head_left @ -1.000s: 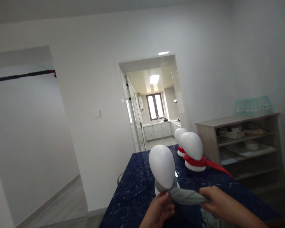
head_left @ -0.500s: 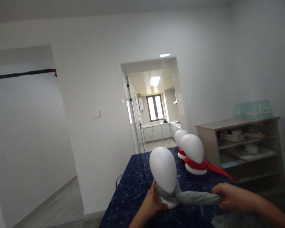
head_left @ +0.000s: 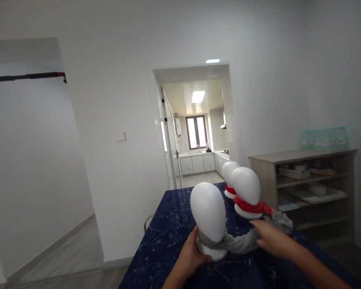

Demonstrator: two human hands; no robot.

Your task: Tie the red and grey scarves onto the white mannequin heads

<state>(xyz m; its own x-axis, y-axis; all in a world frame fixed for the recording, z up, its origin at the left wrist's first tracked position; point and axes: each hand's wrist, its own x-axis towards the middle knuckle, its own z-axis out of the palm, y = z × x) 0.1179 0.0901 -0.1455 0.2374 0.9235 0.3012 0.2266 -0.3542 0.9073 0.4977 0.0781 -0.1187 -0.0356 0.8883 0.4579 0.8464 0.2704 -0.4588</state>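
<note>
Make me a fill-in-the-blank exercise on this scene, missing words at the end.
1. The scarf around the nearest mannequin head is ____ in colour.
2. The hand at the base of that head is the person's ____ one.
3. The two farther mannequin heads wear scarves that are ____ in colour.
4. The tabletop is dark ____ with pale veins.

Missing words: gray; left; red; blue.

Single head view, close over the blue table (head_left: 171, 224), forward across its top toward the doorway (head_left: 192, 74).
</note>
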